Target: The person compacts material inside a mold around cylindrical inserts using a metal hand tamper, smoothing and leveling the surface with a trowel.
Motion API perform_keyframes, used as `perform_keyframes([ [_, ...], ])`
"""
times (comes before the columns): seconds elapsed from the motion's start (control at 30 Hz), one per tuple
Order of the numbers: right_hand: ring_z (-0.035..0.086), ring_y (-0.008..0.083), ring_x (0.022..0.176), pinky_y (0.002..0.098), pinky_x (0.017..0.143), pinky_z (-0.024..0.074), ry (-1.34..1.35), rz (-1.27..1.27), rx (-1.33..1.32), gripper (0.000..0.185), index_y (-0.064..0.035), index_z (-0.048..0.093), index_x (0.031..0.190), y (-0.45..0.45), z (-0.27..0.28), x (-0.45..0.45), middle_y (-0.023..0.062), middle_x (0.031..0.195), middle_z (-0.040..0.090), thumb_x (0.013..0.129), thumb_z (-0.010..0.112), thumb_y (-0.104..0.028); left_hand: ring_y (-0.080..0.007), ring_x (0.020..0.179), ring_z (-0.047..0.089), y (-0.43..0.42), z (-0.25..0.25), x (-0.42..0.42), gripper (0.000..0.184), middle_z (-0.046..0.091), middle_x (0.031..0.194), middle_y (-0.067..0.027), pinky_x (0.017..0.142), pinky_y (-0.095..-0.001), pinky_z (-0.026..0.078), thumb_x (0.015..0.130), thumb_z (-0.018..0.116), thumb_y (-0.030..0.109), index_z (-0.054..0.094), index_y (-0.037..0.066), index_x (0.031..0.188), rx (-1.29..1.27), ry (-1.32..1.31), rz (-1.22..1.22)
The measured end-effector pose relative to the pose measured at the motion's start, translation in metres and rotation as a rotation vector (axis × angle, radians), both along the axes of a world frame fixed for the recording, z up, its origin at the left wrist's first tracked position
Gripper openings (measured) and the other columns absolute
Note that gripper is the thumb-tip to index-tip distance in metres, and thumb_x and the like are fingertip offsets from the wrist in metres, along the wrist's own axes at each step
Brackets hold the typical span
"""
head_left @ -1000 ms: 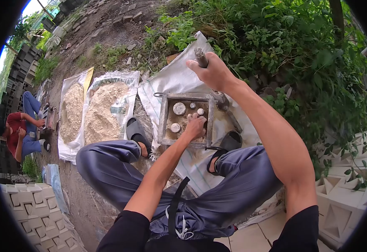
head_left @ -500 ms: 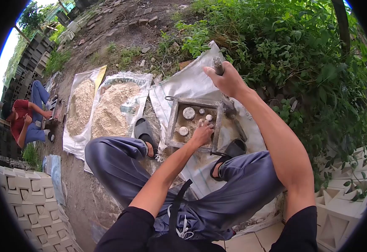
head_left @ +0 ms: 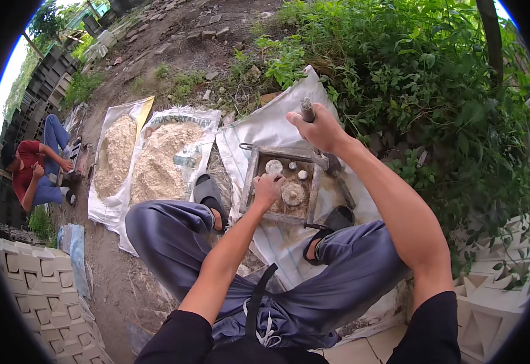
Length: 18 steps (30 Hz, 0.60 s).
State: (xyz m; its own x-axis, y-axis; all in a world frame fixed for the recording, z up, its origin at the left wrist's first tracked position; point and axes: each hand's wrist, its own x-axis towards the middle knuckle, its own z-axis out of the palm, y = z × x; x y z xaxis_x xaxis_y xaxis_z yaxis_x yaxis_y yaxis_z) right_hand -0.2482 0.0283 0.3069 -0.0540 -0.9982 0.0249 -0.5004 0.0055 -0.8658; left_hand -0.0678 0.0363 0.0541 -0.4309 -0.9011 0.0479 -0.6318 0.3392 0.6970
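A square frame lies on a white sack between my feet, with powder inside. My left hand reaches into its left part, fingertips beside a large pale disc; what its fingers hold, if anything, is hidden. Two smaller discs sit near the frame's upper side. A wide round powder-covered piece with a small knob lies right of my left hand. My right hand is closed around the handle of a hammer, raised over the frame's upper right corner.
Two sacks with pale powder lie to the left. Farther left a person in a red shirt sits low. Patterned blocks stand at the lower left, dense plants at the right. A dark tool lies beside the frame.
My left hand has moved left inside the frame, uncovering the wide round piece. My right hand still grips the handle and has come slightly lower.
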Motion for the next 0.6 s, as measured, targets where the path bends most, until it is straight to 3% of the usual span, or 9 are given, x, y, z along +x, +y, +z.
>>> perform_keyframes([
  [0.07, 0.037, 0.0148, 0.054, 0.0381, 0.051, 0.0341, 0.006, -0.001, -0.016, 0.043, 0.0025, 0.051, 0.061, -0.002, -0.004, 0.003, 0.0071, 0.054, 0.043, 0.088, 0.06, -0.03, -0.0235, 0.084, 0.059, 0.004, 0.005, 0.007, 0.021, 0.064, 0.079, -0.0072, 0.083, -0.0394, 0.035, 0.084, 0.062, 0.031, 0.068, 0.012, 0.09, -0.145, -0.053, -0.106],
  [0.2, 0.036, 0.0146, 0.053, 0.0381, 0.051, 0.0341, 0.102, 0.073, 0.04, 0.044, 0.0027, 0.05, 0.06, -0.001, 0.006, 0.009, 0.0072, 0.053, 0.043, 0.088, 0.059, -0.03, -0.0199, 0.096, 0.054, 0.024, -0.002, 0.008, 0.023, 0.059, 0.092, -0.0034, 0.085, -0.0376, 0.036, 0.082, 0.063, 0.034, 0.066, 0.013, 0.091, -0.457, -0.161, -0.488],
  [0.37, 0.034, 0.013, 0.053, 0.0373, 0.05, 0.0326, 0.093, 0.06, 0.043, 0.046, 0.0018, 0.048, 0.058, -0.004, -0.001, 0.019, 0.0051, 0.052, 0.04, 0.089, 0.058, -0.03, -0.022, 0.091, 0.053, 0.017, 0.0, 0.004, 0.022, 0.056, 0.087, -0.005, 0.086, -0.0378, 0.037, 0.079, 0.062, 0.031, 0.062, 0.01, 0.086, -0.379, -0.205, -0.478],
  [0.47, 0.033, 0.0124, 0.054, 0.0368, 0.05, 0.0323, 0.041, 0.08, 0.071, 0.046, 0.0014, 0.047, 0.058, -0.008, -0.004, 0.021, 0.0033, 0.053, 0.04, 0.09, 0.058, -0.03, -0.0223, 0.09, 0.053, 0.003, 0.003, 0.001, 0.02, 0.056, 0.086, -0.005, 0.085, -0.0386, 0.037, 0.078, 0.063, 0.029, 0.061, 0.01, 0.084, -0.476, -0.215, -0.495],
  [0.53, 0.034, 0.0118, 0.055, 0.0365, 0.051, 0.0326, 0.027, 0.08, 0.079, 0.046, 0.0011, 0.047, 0.058, -0.008, -0.005, 0.024, 0.0021, 0.054, 0.041, 0.09, 0.058, -0.029, -0.0233, 0.09, 0.053, -0.012, 0.01, 0.003, 0.018, 0.056, 0.085, -0.0054, 0.083, -0.0399, 0.037, 0.077, 0.063, 0.027, 0.06, 0.009, 0.082, -0.423, -0.069, 0.007],
  [0.6, 0.033, 0.0122, 0.055, 0.0366, 0.051, 0.0328, -0.024, 0.066, 0.067, 0.046, 0.0013, 0.046, 0.058, -0.007, -0.006, 0.028, 0.0028, 0.053, 0.04, 0.091, 0.057, -0.028, -0.0243, 0.09, 0.053, -0.028, 0.008, 0.007, 0.018, 0.057, 0.084, -0.0057, 0.082, -0.041, 0.037, 0.078, 0.062, 0.027, 0.061, 0.009, 0.082, -0.439, -0.1, 0.09],
])
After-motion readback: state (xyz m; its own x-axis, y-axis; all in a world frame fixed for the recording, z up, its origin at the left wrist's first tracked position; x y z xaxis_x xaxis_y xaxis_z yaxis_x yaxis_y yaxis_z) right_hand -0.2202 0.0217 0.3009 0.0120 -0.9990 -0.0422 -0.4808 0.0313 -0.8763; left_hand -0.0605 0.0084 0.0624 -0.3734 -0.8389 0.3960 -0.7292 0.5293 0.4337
